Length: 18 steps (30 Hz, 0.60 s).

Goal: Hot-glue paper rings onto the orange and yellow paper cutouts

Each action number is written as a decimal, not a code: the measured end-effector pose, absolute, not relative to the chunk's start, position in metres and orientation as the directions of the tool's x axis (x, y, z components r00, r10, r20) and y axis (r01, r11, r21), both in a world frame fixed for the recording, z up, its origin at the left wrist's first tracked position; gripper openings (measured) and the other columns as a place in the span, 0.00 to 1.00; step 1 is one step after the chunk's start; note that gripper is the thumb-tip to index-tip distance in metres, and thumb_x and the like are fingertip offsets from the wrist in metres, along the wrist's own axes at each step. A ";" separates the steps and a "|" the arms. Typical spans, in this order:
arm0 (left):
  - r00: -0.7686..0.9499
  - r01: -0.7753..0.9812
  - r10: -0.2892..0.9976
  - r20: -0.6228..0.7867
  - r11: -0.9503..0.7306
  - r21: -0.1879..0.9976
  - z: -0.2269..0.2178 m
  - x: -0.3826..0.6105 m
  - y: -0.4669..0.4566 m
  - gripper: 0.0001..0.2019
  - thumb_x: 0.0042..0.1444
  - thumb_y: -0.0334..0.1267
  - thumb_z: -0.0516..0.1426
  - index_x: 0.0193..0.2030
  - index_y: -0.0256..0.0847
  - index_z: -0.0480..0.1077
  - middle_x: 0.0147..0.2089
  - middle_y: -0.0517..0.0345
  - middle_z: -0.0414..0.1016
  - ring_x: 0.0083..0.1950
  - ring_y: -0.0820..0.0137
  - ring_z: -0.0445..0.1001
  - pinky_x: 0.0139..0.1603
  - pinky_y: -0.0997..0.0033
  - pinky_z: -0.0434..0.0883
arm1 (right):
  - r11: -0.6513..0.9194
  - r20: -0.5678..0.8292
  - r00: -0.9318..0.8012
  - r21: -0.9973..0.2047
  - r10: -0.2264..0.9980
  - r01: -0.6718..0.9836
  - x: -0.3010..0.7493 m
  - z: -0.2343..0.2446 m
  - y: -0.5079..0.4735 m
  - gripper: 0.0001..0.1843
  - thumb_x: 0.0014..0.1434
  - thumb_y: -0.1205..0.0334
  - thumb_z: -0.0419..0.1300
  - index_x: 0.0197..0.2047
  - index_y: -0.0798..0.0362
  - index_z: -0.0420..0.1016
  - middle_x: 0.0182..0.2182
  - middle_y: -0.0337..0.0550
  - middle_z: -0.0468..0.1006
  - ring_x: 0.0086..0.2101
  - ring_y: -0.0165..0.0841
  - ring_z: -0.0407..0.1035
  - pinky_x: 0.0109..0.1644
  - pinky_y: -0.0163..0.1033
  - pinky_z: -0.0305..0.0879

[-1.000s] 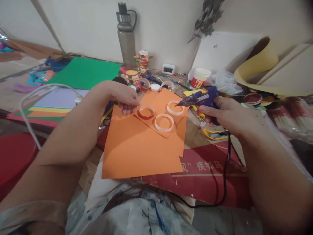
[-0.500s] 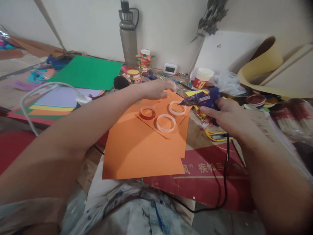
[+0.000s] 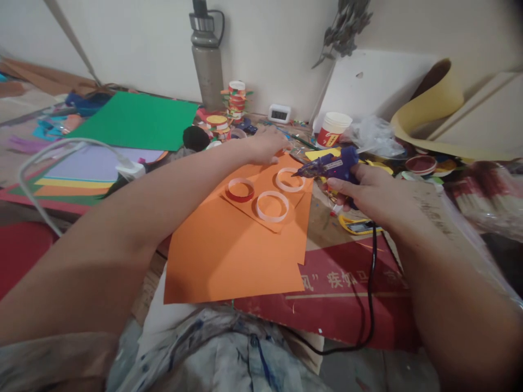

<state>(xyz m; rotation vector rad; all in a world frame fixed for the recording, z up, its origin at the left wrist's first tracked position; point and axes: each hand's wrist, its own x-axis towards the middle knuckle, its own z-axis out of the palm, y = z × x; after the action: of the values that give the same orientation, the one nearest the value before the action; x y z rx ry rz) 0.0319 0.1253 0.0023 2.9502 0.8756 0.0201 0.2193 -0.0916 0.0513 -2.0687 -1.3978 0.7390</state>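
Gripping blue glue gun point(image 3: 335, 164), right hand point(image 3: 365, 188) closed, left hand point(image 3: 267, 146) flat on orange paper point(image 3: 232, 247)

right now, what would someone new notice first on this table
A big orange paper lies mid-table with three rings on it, one red ring and two white rings. The right hand grips a blue glue gun, its nozzle at the farther white one; the left hand lies at the paper's far edge.
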 end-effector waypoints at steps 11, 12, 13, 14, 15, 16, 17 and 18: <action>0.799 0.598 0.596 0.080 -0.801 -0.009 0.009 0.015 0.116 0.20 0.65 0.44 0.62 0.61 0.43 0.82 0.63 0.44 0.82 0.68 0.49 0.72 0.67 0.52 0.65 | -0.253 -0.086 0.266 -0.672 0.960 0.696 0.227 0.041 -0.088 0.13 0.66 0.60 0.68 0.30 0.49 0.71 0.20 0.34 0.71 0.21 0.31 0.66 0.28 0.37 0.60; 0.797 0.599 0.597 0.090 -0.801 0.011 0.008 0.011 0.115 0.20 0.65 0.44 0.61 0.60 0.43 0.83 0.60 0.45 0.83 0.65 0.52 0.75 0.65 0.55 0.67 | -0.229 -0.077 0.243 -0.682 0.967 0.695 0.229 0.038 -0.088 0.13 0.66 0.60 0.68 0.31 0.49 0.72 0.19 0.34 0.71 0.21 0.31 0.66 0.28 0.38 0.60; 0.793 0.602 0.602 0.092 -0.798 0.032 0.006 0.006 0.113 0.19 0.66 0.44 0.61 0.59 0.42 0.83 0.57 0.46 0.85 0.61 0.55 0.77 0.63 0.58 0.68 | -0.204 -0.070 0.217 -0.695 0.974 0.690 0.230 0.035 -0.087 0.12 0.65 0.59 0.68 0.31 0.49 0.72 0.19 0.34 0.72 0.21 0.31 0.66 0.28 0.38 0.60; 0.791 0.604 0.606 0.083 -0.796 0.050 0.004 0.002 0.111 0.18 0.66 0.44 0.60 0.58 0.42 0.83 0.55 0.47 0.85 0.58 0.57 0.79 0.60 0.60 0.70 | -0.180 -0.064 0.192 -0.708 0.979 0.683 0.231 0.032 -0.087 0.11 0.65 0.58 0.68 0.33 0.49 0.73 0.20 0.34 0.72 0.21 0.32 0.67 0.28 0.38 0.61; 0.790 0.606 0.609 0.070 -0.793 0.065 0.001 -0.002 0.108 0.18 0.66 0.44 0.60 0.57 0.41 0.84 0.53 0.47 0.86 0.55 0.58 0.80 0.58 0.61 0.71 | -0.159 -0.058 0.170 -0.720 0.984 0.676 0.232 0.029 -0.087 0.10 0.65 0.57 0.68 0.34 0.49 0.74 0.20 0.35 0.73 0.22 0.33 0.68 0.29 0.39 0.62; 0.788 0.609 0.614 0.056 -0.789 0.078 -0.003 -0.006 0.106 0.17 0.67 0.43 0.60 0.55 0.39 0.84 0.52 0.46 0.86 0.54 0.58 0.81 0.57 0.61 0.72 | -0.143 -0.052 0.153 -0.726 0.987 0.673 0.232 0.027 -0.087 0.09 0.65 0.56 0.67 0.36 0.50 0.75 0.21 0.36 0.74 0.23 0.34 0.69 0.30 0.39 0.63; 0.783 0.615 0.620 0.052 -0.783 0.092 -0.006 -0.009 0.104 0.17 0.67 0.43 0.60 0.54 0.37 0.84 0.52 0.44 0.86 0.54 0.58 0.81 0.57 0.60 0.72 | -0.130 -0.044 0.143 -0.724 0.989 0.678 0.232 0.024 -0.086 0.08 0.65 0.55 0.67 0.37 0.50 0.76 0.21 0.36 0.75 0.23 0.35 0.70 0.31 0.40 0.64; 0.776 0.619 0.627 0.067 -0.778 0.111 -0.009 -0.011 0.102 0.17 0.68 0.43 0.59 0.54 0.36 0.84 0.53 0.42 0.86 0.56 0.56 0.81 0.59 0.59 0.73 | -0.121 -0.034 0.139 -0.713 0.990 0.691 0.232 0.022 -0.086 0.09 0.65 0.54 0.66 0.38 0.50 0.76 0.22 0.37 0.76 0.24 0.36 0.71 0.31 0.41 0.64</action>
<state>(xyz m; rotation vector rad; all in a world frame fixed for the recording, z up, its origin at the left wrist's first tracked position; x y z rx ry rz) -0.0111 0.1019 -0.0090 2.8821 1.0128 0.1541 0.2322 -0.0862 0.0222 -1.8759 -1.6079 0.7106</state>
